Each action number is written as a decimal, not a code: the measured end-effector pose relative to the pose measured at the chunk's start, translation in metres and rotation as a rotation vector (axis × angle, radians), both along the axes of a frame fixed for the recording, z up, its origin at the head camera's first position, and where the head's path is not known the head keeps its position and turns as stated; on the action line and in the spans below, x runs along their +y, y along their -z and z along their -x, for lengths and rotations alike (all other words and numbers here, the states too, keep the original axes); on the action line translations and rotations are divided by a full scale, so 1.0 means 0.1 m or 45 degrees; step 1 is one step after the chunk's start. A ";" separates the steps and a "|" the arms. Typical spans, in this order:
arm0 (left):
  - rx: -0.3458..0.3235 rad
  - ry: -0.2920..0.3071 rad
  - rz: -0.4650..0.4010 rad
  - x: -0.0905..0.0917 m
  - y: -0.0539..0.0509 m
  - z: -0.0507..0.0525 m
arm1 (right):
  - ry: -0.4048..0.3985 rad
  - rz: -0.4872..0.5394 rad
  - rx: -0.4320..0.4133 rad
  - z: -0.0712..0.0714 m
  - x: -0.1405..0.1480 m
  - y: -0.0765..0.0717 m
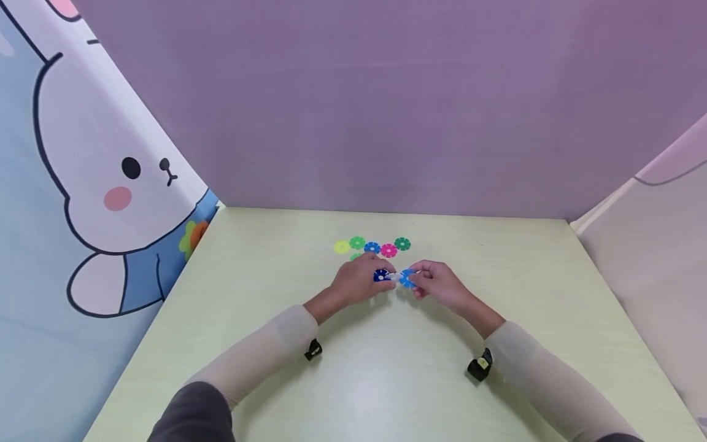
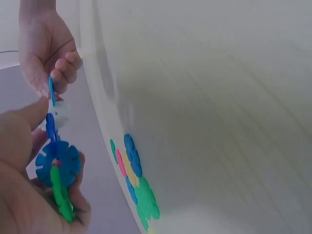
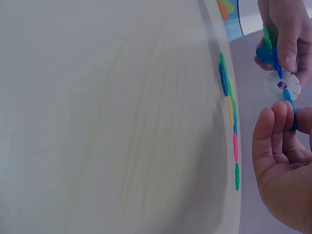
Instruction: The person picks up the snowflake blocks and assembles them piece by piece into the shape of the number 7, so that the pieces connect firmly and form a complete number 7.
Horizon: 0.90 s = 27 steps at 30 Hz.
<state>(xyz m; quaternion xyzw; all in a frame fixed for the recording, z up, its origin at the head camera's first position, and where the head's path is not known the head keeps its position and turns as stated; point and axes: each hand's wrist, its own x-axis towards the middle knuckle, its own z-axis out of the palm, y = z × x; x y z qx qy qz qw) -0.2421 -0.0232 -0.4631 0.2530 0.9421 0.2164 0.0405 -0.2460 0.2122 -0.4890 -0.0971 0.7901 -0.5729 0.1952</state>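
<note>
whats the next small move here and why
Probably press the light blue disc toward the white disc: the right hand pinches it at the white one's edge, and the left hand grips the dark blue disc opposite. How deep the light blue sits is unclear.

Looked like a small tabletop booth, screened off; type of room beyond it couldn't be told. Pale wood-look table [image 1: 381,380] was closed in on three sides: plain purple backdrop [image 1: 386,116] at the far edge, blue sheet [image 1: 38,362] printed with a big cartoon rabbit [image 1: 88,153] at left, pale sheet [image 1: 652,245] at right. Bright notched discs [image 1: 385,253] on the table gave a play-corner look.
</note>
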 end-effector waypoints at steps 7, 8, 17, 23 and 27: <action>0.116 -0.055 -0.054 0.05 0.03 -0.02 | -0.009 0.023 0.026 -0.04 -0.06 -0.02; 0.131 -0.050 -0.063 0.05 0.03 -0.02 | -0.005 0.023 0.025 -0.04 -0.07 -0.02; 0.217 -0.025 -0.125 0.06 0.03 -0.03 | 0.014 0.037 0.006 -0.05 -0.08 -0.03; 0.221 -0.055 -0.175 0.06 0.02 -0.02 | 0.051 0.140 -0.041 -0.04 -0.13 -0.05; 0.218 -0.060 -0.187 0.05 0.02 -0.01 | 0.061 0.185 -0.074 -0.04 -0.15 -0.06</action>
